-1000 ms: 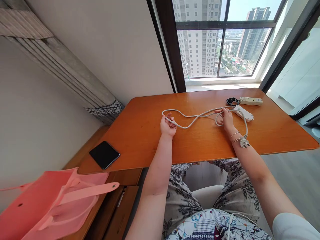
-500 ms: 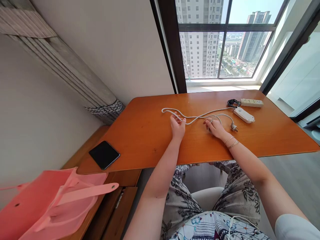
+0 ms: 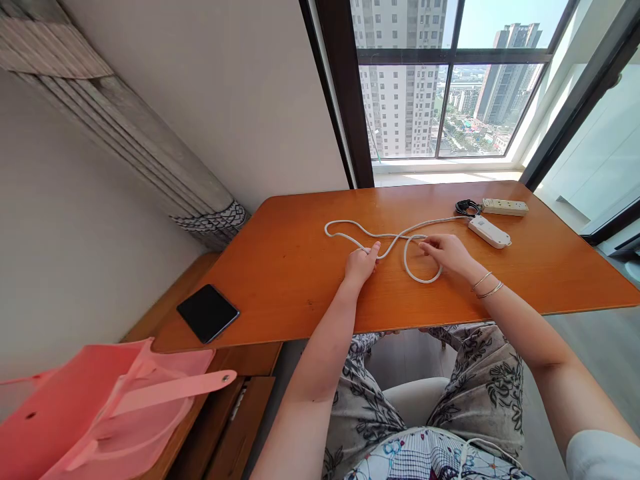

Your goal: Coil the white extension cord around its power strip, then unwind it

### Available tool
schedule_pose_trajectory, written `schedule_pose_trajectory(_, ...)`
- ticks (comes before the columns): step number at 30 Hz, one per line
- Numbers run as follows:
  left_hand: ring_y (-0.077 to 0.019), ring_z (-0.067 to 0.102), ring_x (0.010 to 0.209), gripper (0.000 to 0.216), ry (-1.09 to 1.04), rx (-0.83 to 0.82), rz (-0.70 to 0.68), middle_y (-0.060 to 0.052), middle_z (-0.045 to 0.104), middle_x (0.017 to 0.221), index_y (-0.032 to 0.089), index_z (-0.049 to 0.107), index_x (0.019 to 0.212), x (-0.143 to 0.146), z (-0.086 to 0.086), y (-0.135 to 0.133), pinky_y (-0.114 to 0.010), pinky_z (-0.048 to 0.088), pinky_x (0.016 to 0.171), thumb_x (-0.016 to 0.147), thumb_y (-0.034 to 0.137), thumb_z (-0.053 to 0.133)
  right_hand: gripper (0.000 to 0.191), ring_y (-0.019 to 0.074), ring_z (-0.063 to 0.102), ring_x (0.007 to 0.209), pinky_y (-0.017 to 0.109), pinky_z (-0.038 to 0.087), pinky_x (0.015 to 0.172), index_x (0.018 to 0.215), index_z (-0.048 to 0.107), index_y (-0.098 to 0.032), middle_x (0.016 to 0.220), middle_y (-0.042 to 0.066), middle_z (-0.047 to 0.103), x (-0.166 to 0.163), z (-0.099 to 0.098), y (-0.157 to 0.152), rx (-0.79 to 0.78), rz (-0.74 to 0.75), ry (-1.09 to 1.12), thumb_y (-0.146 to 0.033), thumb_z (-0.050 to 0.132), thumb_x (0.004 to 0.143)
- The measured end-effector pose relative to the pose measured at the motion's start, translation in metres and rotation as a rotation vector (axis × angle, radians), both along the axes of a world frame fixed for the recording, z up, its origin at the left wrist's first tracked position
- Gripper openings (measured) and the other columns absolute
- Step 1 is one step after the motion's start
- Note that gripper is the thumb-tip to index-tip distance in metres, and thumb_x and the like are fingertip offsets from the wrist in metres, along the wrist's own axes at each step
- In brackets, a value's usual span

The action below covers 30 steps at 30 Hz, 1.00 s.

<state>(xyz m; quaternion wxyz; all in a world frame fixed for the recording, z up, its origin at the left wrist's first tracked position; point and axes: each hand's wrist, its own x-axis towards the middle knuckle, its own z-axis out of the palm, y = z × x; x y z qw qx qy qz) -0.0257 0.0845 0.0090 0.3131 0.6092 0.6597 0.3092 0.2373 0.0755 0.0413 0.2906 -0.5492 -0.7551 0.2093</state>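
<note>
A white power cord (image 3: 425, 280) lies in loose bends across the wooden table (image 3: 280, 287) and runs to a white power strip (image 3: 489, 231) at the right. My left hand (image 3: 361, 265) is closed on the near bend of the cord, thumb against the fingertips. To its right, my right hand (image 3: 447, 253) pinches the cord where a round loop hangs toward me. The cord's plug is not visible; the right hand may cover it.
Behind the white strip sit a second, cream power strip (image 3: 505, 207) and a coiled black cord (image 3: 469, 207). A black tablet-like device (image 3: 208, 313) lies at the table's left corner. A pink bag (image 3: 100, 407) stands below left. A window (image 3: 450, 107) is beyond the far edge.
My right hand has moved right and slightly away, and the cord beside it now forms a round loop. The plug has dropped out of sight. My left hand has shifted slightly right.
</note>
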Motion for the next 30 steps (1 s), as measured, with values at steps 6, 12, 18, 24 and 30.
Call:
schedule_pose_trajectory(6, -0.0224, 0.061, 0.062, 0.054, 0.117, 0.023, -0.044, -0.004, 0.060, 0.049, 0.024, 0.055, 0.053, 0.001, 0.004, -0.002, -0.032, 0.038, 0.063, 0.091, 0.060, 0.045, 0.036, 0.0305, 0.062, 0.112, 0.043, 0.044, 0.099, 0.115, 0.073, -0.014, 0.122, 0.018, 0.071, 0.076, 0.012, 0.086, 0.235, -0.467, -0.175, -0.033, 0.049, 0.095)
schedule_pose_trajectory(12, -0.0217, 0.059, 0.064, 0.050, 0.154, 0.008, -0.076, -0.003, 0.059, 0.052, 0.024, 0.058, 0.058, -0.001, 0.006, -0.002, -0.032, 0.036, 0.063, 0.090, 0.060, 0.045, 0.053, 0.0403, 0.052, 0.130, 0.054, 0.039, 0.103, 0.126, 0.069, -0.003, 0.132, 0.031, 0.062, 0.094, -0.002, 0.125, -0.219, -0.627, -0.548, -0.044, 0.056, 0.094)
schedule_pose_trajectory(18, -0.0207, 0.057, 0.059, 0.049, 0.160, -0.016, -0.158, -0.001, 0.055, 0.047, 0.024, 0.057, 0.056, -0.005, 0.009, -0.003, -0.033, 0.037, 0.063, 0.085, 0.063, 0.052, 0.041, 0.0370, 0.056, 0.122, 0.050, 0.040, 0.102, 0.114, 0.073, -0.006, 0.124, 0.027, 0.068, 0.099, -0.008, 0.125, -0.016, -0.667, -0.390, -0.035, 0.051, 0.096)
schedule_pose_trajectory(24, -0.0206, 0.059, 0.060, 0.053, 0.131, -0.021, -0.182, -0.002, 0.058, 0.048, 0.024, 0.059, 0.054, -0.006, 0.006, 0.000, -0.032, 0.040, 0.062, 0.088, 0.064, 0.050, 0.040, 0.0257, 0.063, 0.088, 0.038, 0.048, 0.082, 0.087, 0.072, -0.015, 0.089, 0.012, 0.072, 0.100, 0.012, 0.109, 0.307, -0.464, 0.157, -0.041, 0.043, 0.096)
schedule_pose_trajectory(30, -0.0182, 0.056, 0.052, 0.054, 0.010, -0.015, -0.187, -0.001, 0.055, 0.042, 0.023, 0.059, 0.052, -0.008, -0.001, 0.003, -0.031, 0.041, 0.059, 0.085, 0.065, 0.056, 0.029, 0.0207, 0.060, 0.080, 0.034, 0.046, 0.077, 0.077, 0.065, -0.020, 0.080, 0.004, 0.067, 0.055, 0.036, 0.064, 0.424, -0.244, 0.371, -0.042, 0.052, 0.091)
